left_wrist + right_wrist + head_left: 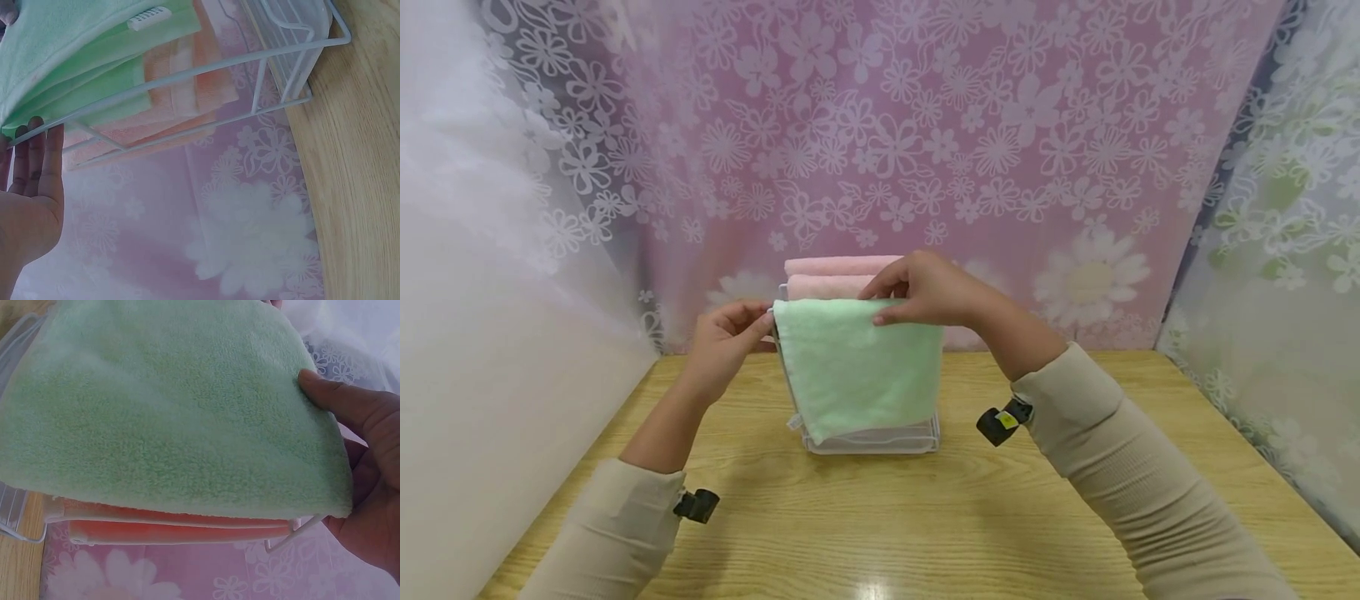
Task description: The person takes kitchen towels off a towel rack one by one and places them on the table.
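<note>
A light green towel (pixel 857 367) hangs over the front top bar of a white wire rack (pixel 880 443). At the rack's upper left corner, my left hand (pixel 718 342) grips the wire frame beside the towel's edge; the left wrist view shows its fingers curled at the rail. My right hand (pixel 936 292) pinches the towel's top edge toward the right, thumb in front and fingers behind. In the right wrist view, the thumb (pixel 331 394) presses on the green terry cloth. Two pink towels (pixel 835 266) hang on the bars behind, partly hidden by the right hand.
The rack stands on a wood-grain table (pixel 850 525). A pink floral curtain (pixel 887 125) hangs close behind it. White sheeting (pixel 512 292) borders the left side, and a floral translucent sheet (pixel 1285 250) borders the right. A small white tag (pixel 150 18) shows on the green towel.
</note>
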{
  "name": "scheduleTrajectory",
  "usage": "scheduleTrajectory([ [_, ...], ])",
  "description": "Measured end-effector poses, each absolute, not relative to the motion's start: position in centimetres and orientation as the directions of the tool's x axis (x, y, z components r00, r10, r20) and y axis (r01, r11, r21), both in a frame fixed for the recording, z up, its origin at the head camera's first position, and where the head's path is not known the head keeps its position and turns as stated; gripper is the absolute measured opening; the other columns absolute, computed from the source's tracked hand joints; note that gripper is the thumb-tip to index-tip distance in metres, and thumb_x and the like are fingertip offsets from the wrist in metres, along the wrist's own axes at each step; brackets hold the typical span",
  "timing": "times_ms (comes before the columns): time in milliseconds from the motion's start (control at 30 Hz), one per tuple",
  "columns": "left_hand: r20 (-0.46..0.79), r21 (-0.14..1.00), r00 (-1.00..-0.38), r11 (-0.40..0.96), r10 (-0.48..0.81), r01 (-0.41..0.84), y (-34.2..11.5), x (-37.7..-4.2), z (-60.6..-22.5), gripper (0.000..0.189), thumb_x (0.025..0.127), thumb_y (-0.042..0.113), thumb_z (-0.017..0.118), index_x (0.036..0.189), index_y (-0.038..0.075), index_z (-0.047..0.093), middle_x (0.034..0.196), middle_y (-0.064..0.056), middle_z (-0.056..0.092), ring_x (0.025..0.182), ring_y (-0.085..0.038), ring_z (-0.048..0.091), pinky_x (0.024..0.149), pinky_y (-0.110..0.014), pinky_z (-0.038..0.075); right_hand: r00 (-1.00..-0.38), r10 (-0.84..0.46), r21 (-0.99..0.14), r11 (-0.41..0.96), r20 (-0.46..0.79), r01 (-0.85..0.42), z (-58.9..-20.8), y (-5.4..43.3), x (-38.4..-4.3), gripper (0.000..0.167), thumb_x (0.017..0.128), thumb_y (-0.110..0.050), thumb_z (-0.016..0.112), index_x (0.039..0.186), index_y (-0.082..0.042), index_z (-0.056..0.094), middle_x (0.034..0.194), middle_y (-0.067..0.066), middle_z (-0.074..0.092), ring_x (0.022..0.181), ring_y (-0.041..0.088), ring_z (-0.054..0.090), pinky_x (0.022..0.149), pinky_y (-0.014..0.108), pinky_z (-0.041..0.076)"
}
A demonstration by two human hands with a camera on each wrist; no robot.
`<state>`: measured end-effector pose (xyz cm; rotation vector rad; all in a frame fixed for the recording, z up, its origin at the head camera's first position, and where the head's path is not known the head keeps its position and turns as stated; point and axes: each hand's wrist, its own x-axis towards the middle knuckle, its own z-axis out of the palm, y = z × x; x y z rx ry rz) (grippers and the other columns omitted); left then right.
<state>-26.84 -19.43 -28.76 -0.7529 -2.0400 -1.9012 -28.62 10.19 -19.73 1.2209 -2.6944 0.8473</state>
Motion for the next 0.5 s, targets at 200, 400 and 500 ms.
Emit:
scheduleTrajectory([
  [200, 0.505, 0.851, -0.844, 0.057, 0.183, 0.522, -19.54, -26.76, -28.69, 0.018, 0.097, 0.008, 0.061, 0.107, -0.006, 0.067, 0.091, -0.002, 0.071, 0.084, -0.017, 0.069, 0.073, -0.036, 0.061, -0.701, -0.667, -0.469, 0.549, 0.252, -0.692, -19.71, 9.92, -28.53, 0.034, 0.081, -0.018, 0.083, 0.114, -0.013, 0.074, 0.099, -0.004, 0.071, 0.085, 0.014, 0.062, 0.078, 0.029, 0.056],
  [400, 0.507, 0.848, -0.842, 0.07, 0.183, 0.526, -19.63, -26.92, -28.67, 0.019, 0.096, 0.007, 0.062, 0.106, -0.009, 0.068, 0.092, -0.002, 0.072, 0.083, -0.018, 0.07, 0.073, -0.04, 0.06, -0.733, -0.639, -0.505, 0.564, 0.235, -0.653, -19.83, 9.58, -28.6, 0.03, 0.078, -0.017, 0.085, 0.106, -0.01, 0.077, 0.095, -0.002, 0.074, 0.079, 0.011, 0.068, 0.071, 0.027, 0.058],
  [500, 0.504, 0.847, -0.844, 0.082, 0.186, 0.524, -19.63, -27.02, -28.61, 0.02, 0.096, 0.008, 0.063, 0.104, -0.01, 0.068, 0.092, -0.002, 0.072, 0.082, -0.018, 0.071, 0.073, -0.041, 0.06, -0.746, -0.617, -0.516, 0.567, 0.249, -0.642, -19.88, 9.62, -28.62, 0.027, 0.077, -0.016, 0.085, 0.103, -0.009, 0.078, 0.092, -0.002, 0.074, 0.077, 0.011, 0.068, 0.069, 0.027, 0.059],
])
